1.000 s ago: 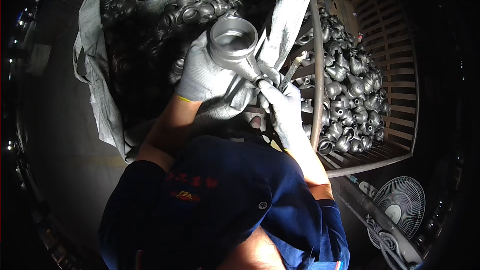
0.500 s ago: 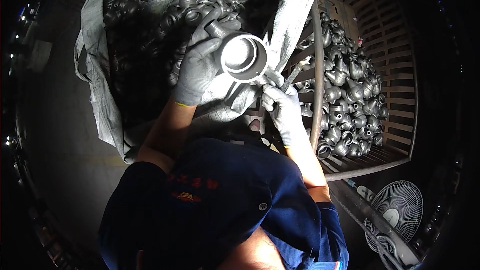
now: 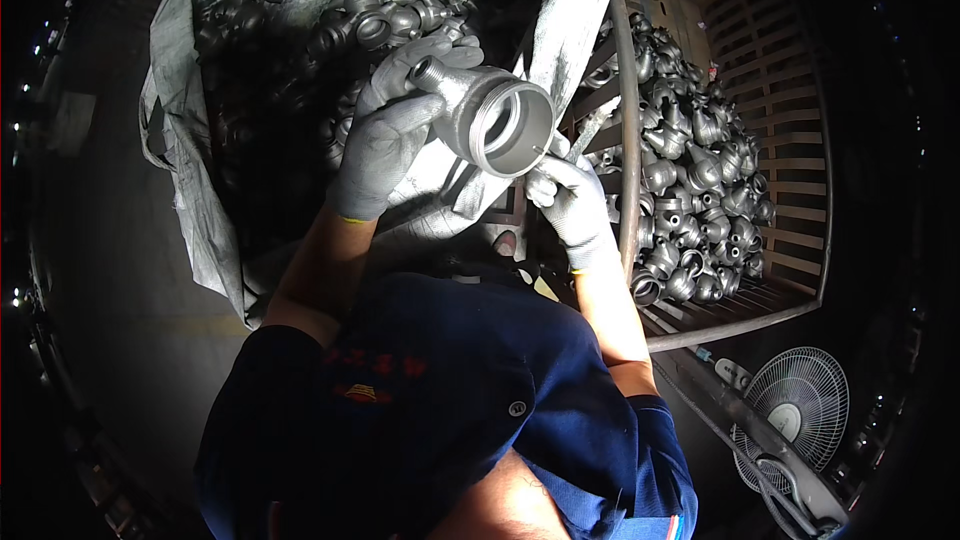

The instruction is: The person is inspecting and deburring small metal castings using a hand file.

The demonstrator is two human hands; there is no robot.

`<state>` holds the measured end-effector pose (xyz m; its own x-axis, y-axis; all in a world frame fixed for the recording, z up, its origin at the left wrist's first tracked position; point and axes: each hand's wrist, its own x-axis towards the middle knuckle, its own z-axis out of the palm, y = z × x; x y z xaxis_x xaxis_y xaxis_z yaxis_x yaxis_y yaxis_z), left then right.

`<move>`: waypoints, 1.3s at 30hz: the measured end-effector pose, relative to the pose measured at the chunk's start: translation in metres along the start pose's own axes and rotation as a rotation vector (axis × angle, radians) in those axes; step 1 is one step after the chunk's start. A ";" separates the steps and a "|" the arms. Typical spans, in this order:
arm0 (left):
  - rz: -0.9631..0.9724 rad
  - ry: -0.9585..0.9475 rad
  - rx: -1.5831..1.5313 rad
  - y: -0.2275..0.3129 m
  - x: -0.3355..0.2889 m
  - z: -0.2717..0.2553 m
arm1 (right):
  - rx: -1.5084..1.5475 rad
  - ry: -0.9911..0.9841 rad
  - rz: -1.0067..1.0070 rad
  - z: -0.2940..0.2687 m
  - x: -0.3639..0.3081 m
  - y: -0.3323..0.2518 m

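Observation:
In front of my chest I hold a grey metal pipe fitting (image 3: 468, 118), a casting with a wide round mouth and a narrow side stub. My left hand (image 3: 385, 145), in a grey glove, is closed around its back and left side. The fitting's open mouth is tilted toward the right and me. My gloved right hand (image 3: 570, 200) is closed just below the mouth's lower right rim. From it a slim dark bar-shaped tool (image 3: 592, 130) slants up to the right; its exact kind is unclear. A thin tip shows at the rim beside my right fingers.
Beyond my left hand, a large pale woven sack (image 3: 195, 180) holds many similar castings (image 3: 405, 15). On the right, a barred metal crate (image 3: 800, 180) holds another heap of castings (image 3: 690, 180). A fan (image 3: 790, 420) stands at the lower right.
The fitting has turned, so its mouth faces more to the right and its side stub shows more fully. My left hand has rotated with it. The right hand stays by the rim.

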<state>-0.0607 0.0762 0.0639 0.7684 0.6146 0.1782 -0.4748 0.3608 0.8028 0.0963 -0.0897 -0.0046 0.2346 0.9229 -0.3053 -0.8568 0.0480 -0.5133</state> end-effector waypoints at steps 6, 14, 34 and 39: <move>0.020 -0.029 0.052 -0.003 -0.005 0.003 | 0.060 0.006 0.038 -0.016 0.002 0.003; -0.017 -0.106 0.056 -0.003 -0.005 0.008 | 0.036 0.097 0.086 -0.027 0.001 0.014; -0.047 0.094 0.252 -0.011 0.009 -0.011 | -0.253 0.228 0.089 0.004 -0.015 0.004; -0.152 0.245 0.212 -0.028 0.009 -0.037 | -0.524 0.243 0.010 0.018 -0.025 -0.007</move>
<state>-0.0564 0.0971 0.0216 0.6858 0.7241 -0.0735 -0.2432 0.3232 0.9145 0.0886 -0.1058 0.0214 0.3791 0.8052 -0.4561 -0.5320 -0.2136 -0.8194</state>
